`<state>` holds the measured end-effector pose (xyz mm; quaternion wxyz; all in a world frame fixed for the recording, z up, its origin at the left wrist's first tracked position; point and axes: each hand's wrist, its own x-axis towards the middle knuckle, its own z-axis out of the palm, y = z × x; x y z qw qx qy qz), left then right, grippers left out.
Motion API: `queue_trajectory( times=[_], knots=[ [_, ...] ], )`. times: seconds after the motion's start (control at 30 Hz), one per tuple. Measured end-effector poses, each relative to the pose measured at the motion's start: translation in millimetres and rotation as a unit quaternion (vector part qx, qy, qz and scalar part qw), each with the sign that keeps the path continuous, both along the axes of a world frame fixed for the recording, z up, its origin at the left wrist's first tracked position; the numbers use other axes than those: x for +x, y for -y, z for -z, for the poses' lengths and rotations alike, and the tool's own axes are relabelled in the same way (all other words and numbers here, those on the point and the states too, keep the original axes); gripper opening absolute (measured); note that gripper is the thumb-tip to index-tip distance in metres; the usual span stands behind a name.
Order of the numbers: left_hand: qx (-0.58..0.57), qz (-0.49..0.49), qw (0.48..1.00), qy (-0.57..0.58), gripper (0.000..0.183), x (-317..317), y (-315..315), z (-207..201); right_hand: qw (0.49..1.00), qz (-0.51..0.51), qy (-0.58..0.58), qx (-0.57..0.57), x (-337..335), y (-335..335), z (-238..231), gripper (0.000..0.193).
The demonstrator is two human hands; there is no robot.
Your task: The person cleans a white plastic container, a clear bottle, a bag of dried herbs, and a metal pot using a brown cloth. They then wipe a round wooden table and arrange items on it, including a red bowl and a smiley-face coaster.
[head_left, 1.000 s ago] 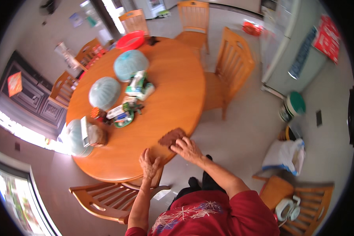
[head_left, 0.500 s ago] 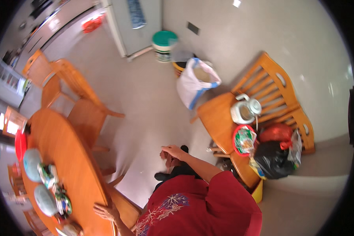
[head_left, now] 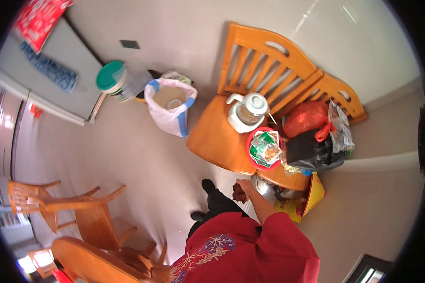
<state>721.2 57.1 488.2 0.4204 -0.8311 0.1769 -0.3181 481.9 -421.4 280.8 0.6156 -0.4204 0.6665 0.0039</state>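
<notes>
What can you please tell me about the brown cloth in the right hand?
The brown cloth is dark reddish-brown and looks like soft fabric, bunched into a small, crumpled wad. The right hand grips it and partly hides it. In the picture it shows just left of the wrist, against the pale floor; its edges and full shape cannot be made out.

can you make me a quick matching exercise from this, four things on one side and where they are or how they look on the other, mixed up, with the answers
Column one
1. kettle
2. brown cloth
3. bucket
4. sack

Column two
A. held in the right hand
B. topped with a green lid
C. blue-edged and open at the top
D. on a chair seat

Right pairs: 1-D, 2-A, 3-B, 4-C
</notes>
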Motion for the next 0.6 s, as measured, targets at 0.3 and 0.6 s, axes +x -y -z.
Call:
queue_trajectory(
  times=[0.3, 0.6],
  knots=[
    [-0.571, -0.237, 0.303, -0.725, 0.052, 133.7, 187.1, 42.5, 0.890, 0.438, 0.117, 0.042, 13.9, 18.8, -25.9, 0.048],
    [-0.322, -0.152, 0.457, -0.815, 0.050, 230.4, 258.2, 101.4, 0.746, 0.588, 0.314, 0.014, -5.4, 37.7, -4.6, 0.048]
  ],
)
